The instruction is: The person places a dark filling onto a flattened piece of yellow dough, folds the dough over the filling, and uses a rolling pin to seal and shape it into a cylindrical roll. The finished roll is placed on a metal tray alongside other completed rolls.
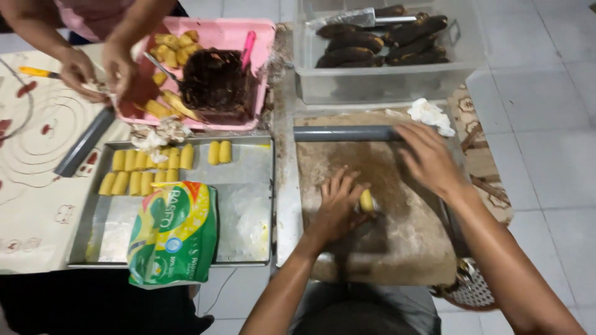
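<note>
One piece in hand: a small yellow banana piece (367,200) lies on the brown board (397,248), under the fingertips of the left hand (338,208).
Left hand: palm down, fingers spread and loosely curled over the piece, pressing it against the board rather than clasping it.
Right hand (428,158): laid flat on the end of the grey pipe (344,133), fingers extended over it; not closed around it.
Grey pipe: lies crosswise along the far edge of the board, just beyond the piece.
White lump (428,115): soft, dough-like, beside the right hand at the board's far corner.
Clear tub (385,84): behind the board, holding several dark-skinned bananas (379,43) and a metal blade.
Metal tray (248,186): left of the board, carrying roughly a dozen finished yellow rolls (146,170) in rows; most of its floor is bare.
Green bag (174,232): lies on the tray's near edge.
Pink tray (261,37): farther back, with peeled banana pieces and a dark brown block.
Other person's hands (99,68): working at the pink tray's left edge.
Progress, as judged: one part of the tray is filled; many bananas remain unpeeled.
</note>
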